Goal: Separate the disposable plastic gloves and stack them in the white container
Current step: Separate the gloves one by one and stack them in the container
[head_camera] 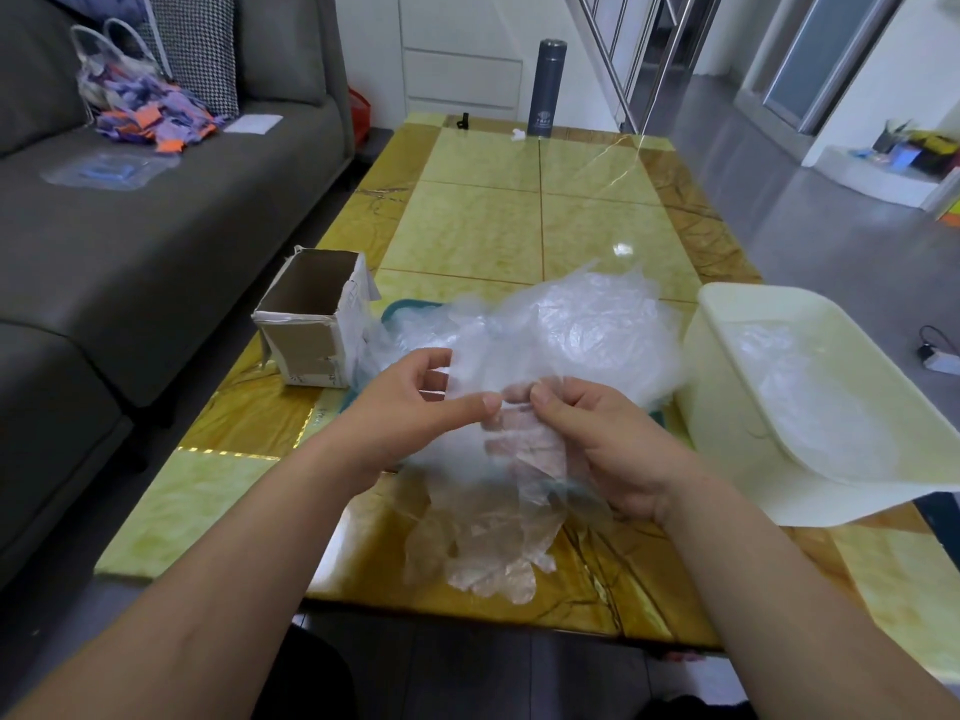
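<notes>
Between the two hands, just above the near part of the surface [483,220], a clear plastic glove [498,527] hangs with its fingers pointing down toward the near edge. The left hand [415,402] has its grip closed on the glove's upper edge, thumb stretched out and fingers curled. The right hand [608,433] pinches the same edge just beside it, its fingers showing through the film. Behind them a crumpled heap of loose gloves [561,324] rests on a teal tray [400,306]. Right of the heap stands the white container [727,387], with flattened gloves [810,387] already lying inside. Left of the tray is an open cardboard box [311,324]. A grey flask [545,88] stands at the far end, and a grey sofa [156,210] runs along the left.
</notes>
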`<move>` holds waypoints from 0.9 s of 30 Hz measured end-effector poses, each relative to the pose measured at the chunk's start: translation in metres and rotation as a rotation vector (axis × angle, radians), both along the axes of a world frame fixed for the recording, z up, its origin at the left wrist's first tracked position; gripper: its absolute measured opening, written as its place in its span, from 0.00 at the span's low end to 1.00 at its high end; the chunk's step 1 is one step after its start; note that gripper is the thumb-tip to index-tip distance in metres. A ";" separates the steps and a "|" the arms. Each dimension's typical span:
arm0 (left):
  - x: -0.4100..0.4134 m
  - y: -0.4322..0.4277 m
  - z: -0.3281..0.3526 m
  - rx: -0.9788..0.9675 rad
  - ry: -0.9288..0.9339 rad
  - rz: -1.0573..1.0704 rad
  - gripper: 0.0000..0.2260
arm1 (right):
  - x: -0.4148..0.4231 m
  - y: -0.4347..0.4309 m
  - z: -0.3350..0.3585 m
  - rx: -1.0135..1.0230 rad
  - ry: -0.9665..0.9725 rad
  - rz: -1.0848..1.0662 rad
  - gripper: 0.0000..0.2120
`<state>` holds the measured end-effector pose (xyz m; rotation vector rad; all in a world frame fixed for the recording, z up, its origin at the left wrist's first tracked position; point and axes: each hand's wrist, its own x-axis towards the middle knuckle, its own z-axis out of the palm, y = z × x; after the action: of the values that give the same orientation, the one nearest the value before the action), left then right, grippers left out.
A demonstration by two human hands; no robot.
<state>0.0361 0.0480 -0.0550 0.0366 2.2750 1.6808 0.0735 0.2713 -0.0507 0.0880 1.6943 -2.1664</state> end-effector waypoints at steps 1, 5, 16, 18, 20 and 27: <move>0.000 -0.001 0.000 0.041 -0.034 -0.043 0.28 | 0.001 0.001 0.001 -0.013 0.000 0.022 0.14; -0.002 -0.004 0.002 0.202 -0.200 -0.130 0.19 | 0.002 0.000 0.006 -0.063 -0.008 0.042 0.14; 0.006 -0.010 0.018 -0.032 0.096 -0.154 0.24 | 0.007 0.009 0.015 -0.034 -0.058 0.041 0.14; 0.008 -0.011 0.019 -0.001 0.140 -0.200 0.27 | 0.007 0.010 0.017 -0.033 -0.057 0.043 0.14; 0.010 -0.009 0.019 0.046 0.144 -0.216 0.23 | 0.006 0.008 0.018 -0.041 -0.059 0.035 0.13; 0.007 0.000 0.011 0.248 0.129 -0.054 0.06 | 0.005 0.006 0.017 -0.004 -0.011 0.027 0.12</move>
<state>0.0431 0.0484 -0.0439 0.2669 2.1176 1.9729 0.0784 0.2774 -0.0336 0.0758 1.6759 -2.1461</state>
